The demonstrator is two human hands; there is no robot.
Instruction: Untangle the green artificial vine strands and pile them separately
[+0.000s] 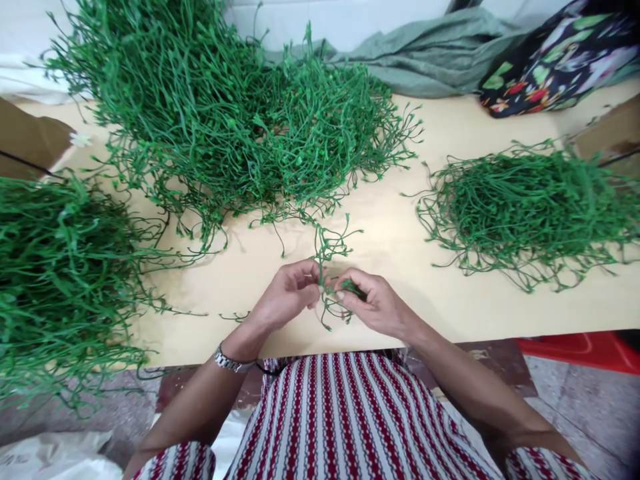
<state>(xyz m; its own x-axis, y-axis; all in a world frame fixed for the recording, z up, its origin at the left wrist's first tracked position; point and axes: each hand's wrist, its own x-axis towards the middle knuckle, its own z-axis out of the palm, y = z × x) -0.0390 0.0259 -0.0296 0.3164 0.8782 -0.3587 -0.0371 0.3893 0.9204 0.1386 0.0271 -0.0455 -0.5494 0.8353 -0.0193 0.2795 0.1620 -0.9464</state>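
Note:
Near the table's front edge, my left hand (286, 297) is closed in a pinch on a thin green branched stem (321, 257), which looks like an artificial flower stem. Its forked tips spread out above and below the fingers. Close beside it, my right hand (376, 305) is closed on more green stems (353, 288), part of them hidden inside the fingers. The two hands almost meet around the branched stem. Beyond them lies a large heap of similar green stems (225, 127), its loose ends reaching toward my hands.
A second pile of green stems (55, 267) hangs over the table's left front edge. Another pile (530, 207) lies at the right. Behind are a grey-green cloth (430, 57) and a floral black cloth (560, 63). Cardboard (30, 137) stands at the left; a red plastic object (580, 350) is below right.

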